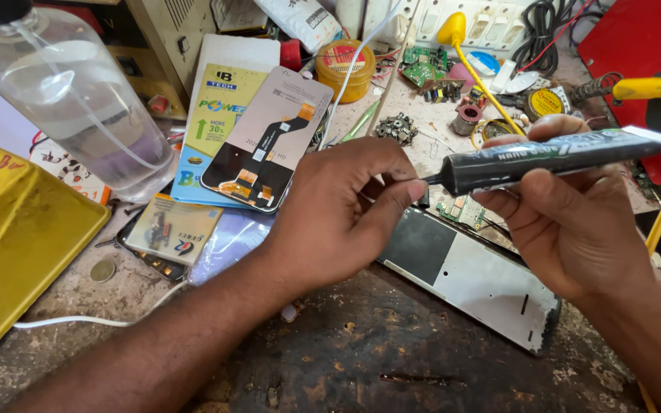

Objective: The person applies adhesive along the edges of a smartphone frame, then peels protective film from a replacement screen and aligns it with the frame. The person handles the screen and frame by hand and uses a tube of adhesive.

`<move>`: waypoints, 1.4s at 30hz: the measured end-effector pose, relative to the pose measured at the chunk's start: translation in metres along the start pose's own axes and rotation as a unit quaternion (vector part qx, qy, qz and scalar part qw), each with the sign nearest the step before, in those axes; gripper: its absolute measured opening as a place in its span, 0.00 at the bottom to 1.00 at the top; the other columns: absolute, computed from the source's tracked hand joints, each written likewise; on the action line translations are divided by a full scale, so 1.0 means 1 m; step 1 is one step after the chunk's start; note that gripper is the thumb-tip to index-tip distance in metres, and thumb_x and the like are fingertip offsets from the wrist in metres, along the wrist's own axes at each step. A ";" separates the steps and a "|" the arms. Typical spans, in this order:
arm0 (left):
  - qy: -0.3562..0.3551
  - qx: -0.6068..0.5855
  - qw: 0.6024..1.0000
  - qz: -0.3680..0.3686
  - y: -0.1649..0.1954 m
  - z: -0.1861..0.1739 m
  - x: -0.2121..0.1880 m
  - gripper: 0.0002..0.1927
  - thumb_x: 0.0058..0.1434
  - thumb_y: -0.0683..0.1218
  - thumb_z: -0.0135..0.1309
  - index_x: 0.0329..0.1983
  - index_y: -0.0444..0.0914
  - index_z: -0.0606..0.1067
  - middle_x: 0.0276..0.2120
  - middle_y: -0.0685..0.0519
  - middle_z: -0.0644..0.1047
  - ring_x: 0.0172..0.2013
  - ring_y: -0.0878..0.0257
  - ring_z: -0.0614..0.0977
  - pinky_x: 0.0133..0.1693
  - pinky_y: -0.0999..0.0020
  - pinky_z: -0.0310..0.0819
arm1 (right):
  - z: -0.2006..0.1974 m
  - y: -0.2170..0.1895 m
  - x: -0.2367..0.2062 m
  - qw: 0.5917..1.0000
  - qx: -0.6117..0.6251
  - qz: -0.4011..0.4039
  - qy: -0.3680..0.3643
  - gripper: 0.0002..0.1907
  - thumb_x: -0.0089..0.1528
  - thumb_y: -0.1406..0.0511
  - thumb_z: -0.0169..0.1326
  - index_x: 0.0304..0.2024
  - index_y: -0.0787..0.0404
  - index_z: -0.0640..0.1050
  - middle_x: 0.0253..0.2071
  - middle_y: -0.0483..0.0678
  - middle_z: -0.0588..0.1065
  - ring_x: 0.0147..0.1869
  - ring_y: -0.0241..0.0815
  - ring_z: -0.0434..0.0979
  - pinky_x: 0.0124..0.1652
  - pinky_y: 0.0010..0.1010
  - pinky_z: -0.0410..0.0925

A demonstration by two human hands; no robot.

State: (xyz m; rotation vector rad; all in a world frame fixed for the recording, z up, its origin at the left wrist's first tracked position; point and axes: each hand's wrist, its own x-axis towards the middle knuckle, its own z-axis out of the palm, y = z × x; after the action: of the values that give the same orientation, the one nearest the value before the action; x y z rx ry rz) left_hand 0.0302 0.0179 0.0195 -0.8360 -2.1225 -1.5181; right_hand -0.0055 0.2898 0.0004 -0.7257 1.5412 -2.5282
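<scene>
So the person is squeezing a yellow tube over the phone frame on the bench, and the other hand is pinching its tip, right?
Not quite. The tube is black, not yellow, as the head view shows. The rest holds: the right hand holds it above the phone frame on the bench, and the left hand pinches its tip.

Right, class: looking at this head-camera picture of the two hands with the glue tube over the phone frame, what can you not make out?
- Tip of the glue tube: hidden by the left hand's fingertips.
- Phone frame's upper end: covered by both hands.
- Right hand: its palm side faces away.
- Clear bottle: top cut off by the picture's edge.
- Small parts on the circuit board: too small to tell.
</scene>
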 end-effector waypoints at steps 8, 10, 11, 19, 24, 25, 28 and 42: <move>-0.045 0.116 0.988 -0.096 -0.012 -0.026 0.015 0.19 0.71 0.49 0.54 0.24 0.36 0.71 0.14 0.55 0.70 0.17 0.63 0.74 0.23 0.63 0.67 | -0.008 -0.002 0.002 0.997 -0.040 0.043 0.051 0.15 0.73 0.59 0.54 0.54 0.64 0.73 0.45 0.51 0.82 0.50 0.46 0.84 0.45 0.39 0.76; -0.111 0.220 0.965 -0.085 -0.015 -0.029 0.016 0.21 0.70 0.53 0.58 0.25 0.36 0.72 0.18 0.52 0.73 0.20 0.59 0.76 0.27 0.60 0.68 | -0.005 -0.003 0.002 0.996 -0.058 0.062 0.035 0.19 0.71 0.58 0.55 0.58 0.64 0.73 0.46 0.53 0.81 0.47 0.47 0.83 0.41 0.38 0.75; -0.165 0.274 0.939 -0.129 -0.016 -0.031 0.017 0.22 0.69 0.56 0.60 0.26 0.36 0.74 0.20 0.51 0.76 0.23 0.58 0.79 0.30 0.60 0.72 | -0.003 -0.004 0.001 0.995 -0.072 0.064 0.031 0.20 0.72 0.57 0.54 0.60 0.63 0.72 0.46 0.53 0.81 0.47 0.48 0.83 0.42 0.39 0.75; -0.359 0.282 0.867 -0.199 -0.005 -0.035 0.020 0.59 0.39 0.59 0.76 0.71 0.49 0.55 0.64 0.47 0.67 0.66 0.48 0.64 0.63 0.47 0.58 | 0.011 -0.001 -0.003 0.967 -0.206 0.149 0.023 0.19 0.67 0.60 0.51 0.54 0.66 0.73 0.44 0.59 0.81 0.46 0.51 0.86 0.49 0.44 0.77; -0.338 0.250 0.904 -0.083 -0.013 -0.027 0.011 0.59 0.40 0.60 0.74 0.70 0.42 0.53 0.63 0.44 0.70 0.67 0.46 0.64 0.66 0.47 0.48 | 0.010 0.009 -0.019 0.905 -0.398 0.150 0.009 0.19 0.58 0.62 0.60 0.47 0.69 0.78 0.37 0.60 0.85 0.43 0.50 0.89 0.45 0.41 0.80; -0.337 0.245 0.906 -0.076 -0.015 -0.027 0.010 0.58 0.41 0.59 0.74 0.69 0.41 0.52 0.62 0.44 0.72 0.66 0.47 0.66 0.66 0.47 0.48 | 0.009 0.010 -0.021 0.910 -0.390 0.138 0.008 0.20 0.58 0.62 0.61 0.48 0.69 0.78 0.38 0.59 0.84 0.44 0.49 0.87 0.45 0.40 0.79; -0.341 0.243 0.906 -0.069 -0.017 -0.027 0.009 0.56 0.45 0.58 0.72 0.68 0.40 0.50 0.59 0.46 0.76 0.65 0.50 0.70 0.66 0.47 0.46 | 0.007 0.015 -0.024 0.926 -0.360 0.118 -0.001 0.19 0.59 0.63 0.62 0.49 0.68 0.78 0.40 0.58 0.82 0.45 0.46 0.84 0.45 0.38 0.77; -0.366 0.255 0.893 -0.056 -0.015 -0.025 0.008 0.46 0.53 0.53 0.66 0.65 0.38 0.50 0.53 0.39 0.77 0.59 0.48 0.76 0.64 0.50 0.52 | 0.031 0.010 -0.015 0.742 -0.585 0.312 0.101 0.13 0.67 0.59 0.60 0.43 0.64 0.85 0.36 0.54 0.83 0.36 0.48 0.81 0.34 0.38 0.72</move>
State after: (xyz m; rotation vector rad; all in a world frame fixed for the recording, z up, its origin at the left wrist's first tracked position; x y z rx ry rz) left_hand 0.0132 -0.0074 0.0221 -1.2120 -2.9486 -0.6267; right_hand 0.0194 0.2644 -0.0021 0.1117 2.7677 -0.9701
